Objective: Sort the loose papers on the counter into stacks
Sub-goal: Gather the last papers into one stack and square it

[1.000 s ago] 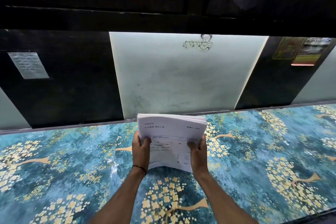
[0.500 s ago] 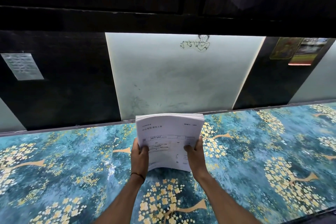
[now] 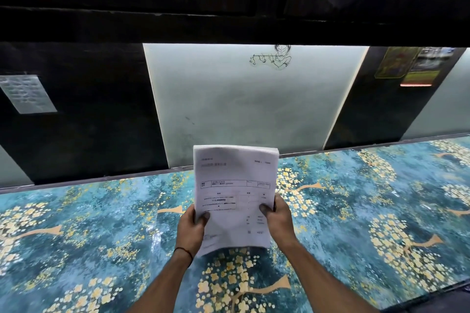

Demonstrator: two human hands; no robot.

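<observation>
A thick stack of white printed papers point(image 3: 235, 190) is held upright above the counter point(image 3: 89, 223), which has a blue and gold flower pattern. My left hand point(image 3: 192, 230) grips the stack's lower left edge, thumb on the front sheet. My right hand point(image 3: 278, 218) grips its lower right edge the same way. The stack's bottom edge hangs a little above the counter surface. No other loose papers lie in view on the counter.
Behind the counter stands a wall of dark panels and a pale lit panel point(image 3: 241, 99) with a small line drawing. A sheet point(image 3: 25, 94) is stuck to the left dark panel, pictures point(image 3: 412, 66) to the right one. A dark shelf overhangs above.
The stack has been raised and tipped more upright, so its front page faces me more. Both hands keep their grip, now lower on the sheets.
</observation>
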